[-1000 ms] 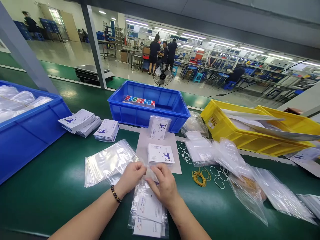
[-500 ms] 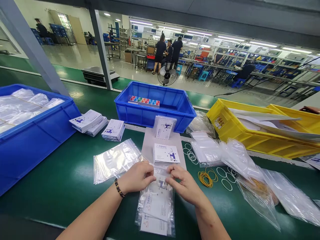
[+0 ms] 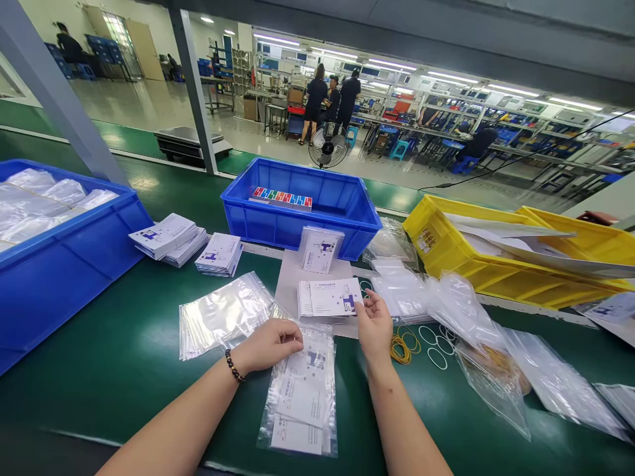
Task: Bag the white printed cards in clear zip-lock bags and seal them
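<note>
My right hand point(image 3: 376, 324) pinches the right edge of a white printed booklet point(image 3: 330, 297). That booklet lies shifted to the right over a stack of booklets point(image 3: 303, 301). My left hand point(image 3: 272, 344), with a beaded bracelet, has its fingers curled closed at the upper left of a clear zip bag point(image 3: 325, 380). Whether it pinches the bag's edge is hidden. Booklets inside overlapping clear bags show below it, the lowest booklet point(image 3: 296, 436) near the table's front. A pile of flat clear bags point(image 3: 223, 317) lies left of my left hand.
A blue bin point(image 3: 297, 221) stands behind, with a bagged booklet point(image 3: 321, 250) leaning on it. Another blue bin point(image 3: 74, 264) of bagged items is at left, beside booklet stacks point(image 3: 218, 254). At right are rubber bands point(image 3: 401, 349), plastic bags point(image 3: 466, 311) and a yellow bin point(image 3: 446, 251).
My right hand has left the zip bag, moved up and right, and taken hold of the stack's top booklet, now shifted right. My left hand stays by the bag. The view has shifted slightly.
</note>
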`<state>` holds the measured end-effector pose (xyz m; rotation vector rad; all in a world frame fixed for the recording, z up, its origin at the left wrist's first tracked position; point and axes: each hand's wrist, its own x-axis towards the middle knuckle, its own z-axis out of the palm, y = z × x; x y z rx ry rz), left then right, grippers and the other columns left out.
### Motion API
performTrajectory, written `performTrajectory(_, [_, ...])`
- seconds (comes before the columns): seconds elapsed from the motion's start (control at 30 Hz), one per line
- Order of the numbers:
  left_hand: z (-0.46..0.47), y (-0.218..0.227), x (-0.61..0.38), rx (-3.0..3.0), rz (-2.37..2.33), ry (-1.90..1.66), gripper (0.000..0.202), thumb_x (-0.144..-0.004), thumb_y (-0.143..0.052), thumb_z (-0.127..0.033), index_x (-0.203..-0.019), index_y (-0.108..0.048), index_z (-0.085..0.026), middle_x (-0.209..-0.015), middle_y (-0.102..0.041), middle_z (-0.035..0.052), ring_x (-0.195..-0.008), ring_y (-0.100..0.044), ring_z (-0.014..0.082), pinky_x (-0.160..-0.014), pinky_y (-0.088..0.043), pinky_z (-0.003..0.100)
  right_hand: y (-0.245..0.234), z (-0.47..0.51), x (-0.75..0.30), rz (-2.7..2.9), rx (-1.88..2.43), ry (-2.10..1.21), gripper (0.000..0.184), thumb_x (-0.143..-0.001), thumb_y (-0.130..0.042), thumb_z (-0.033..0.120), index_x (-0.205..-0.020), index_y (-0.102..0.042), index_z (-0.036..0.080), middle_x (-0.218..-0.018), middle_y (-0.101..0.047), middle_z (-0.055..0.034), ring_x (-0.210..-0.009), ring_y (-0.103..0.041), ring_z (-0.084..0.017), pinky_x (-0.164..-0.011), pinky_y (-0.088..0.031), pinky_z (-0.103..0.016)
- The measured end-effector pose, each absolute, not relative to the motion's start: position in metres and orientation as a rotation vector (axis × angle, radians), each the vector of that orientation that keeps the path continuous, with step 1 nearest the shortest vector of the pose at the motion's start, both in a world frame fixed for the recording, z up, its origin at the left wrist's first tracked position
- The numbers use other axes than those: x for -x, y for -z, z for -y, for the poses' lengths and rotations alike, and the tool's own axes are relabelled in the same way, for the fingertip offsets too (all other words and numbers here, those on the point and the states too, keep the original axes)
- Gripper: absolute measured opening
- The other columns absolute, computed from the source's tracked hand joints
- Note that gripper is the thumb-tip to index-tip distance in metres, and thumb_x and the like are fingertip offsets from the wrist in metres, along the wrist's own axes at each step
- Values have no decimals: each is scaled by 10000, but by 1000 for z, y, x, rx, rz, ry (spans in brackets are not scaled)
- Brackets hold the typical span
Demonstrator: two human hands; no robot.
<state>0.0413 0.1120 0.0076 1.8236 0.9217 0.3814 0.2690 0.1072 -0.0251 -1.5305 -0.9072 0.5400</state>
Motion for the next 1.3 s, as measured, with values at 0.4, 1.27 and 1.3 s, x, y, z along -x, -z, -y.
performTrajectory(0.4, [-105,-4,-49,-1698,-860,-571,197,-762,-538,-288,-640,-631,-166,-708,-602,22,-672,-549,145,-628,-436,251,-2,-78,-257,1446,1328,-1107,172,-715,-624,345,-720,-671,179,-753,-605,-35,-685,-556,-150,-660,-467,-297])
performTrajectory(1.27, [-97,2,-60,-1293,-973,-671,170,-685,-600,-300,-619,-575,-146,-634,-589,-3,-587,-543,119,-568,-455,242,-1,-69,-222,1487,1429,-1189,136,-697,-551,228,-579,-528,166,-562,-512,30,-536,-443,-92,-525,-361,-219])
performTrajectory(1.3, [-96,3,-61,-1314,-974,-677,174,-686,-599,-301,-611,-575,-145,-625,-588,-2,-585,-539,119,-568,-454,241,-1,-69,-221,1525,1435,-1146,132,-704,-548,222,-584,-536,167,-572,-527,25,-548,-458,-97,-534,-372,-222])
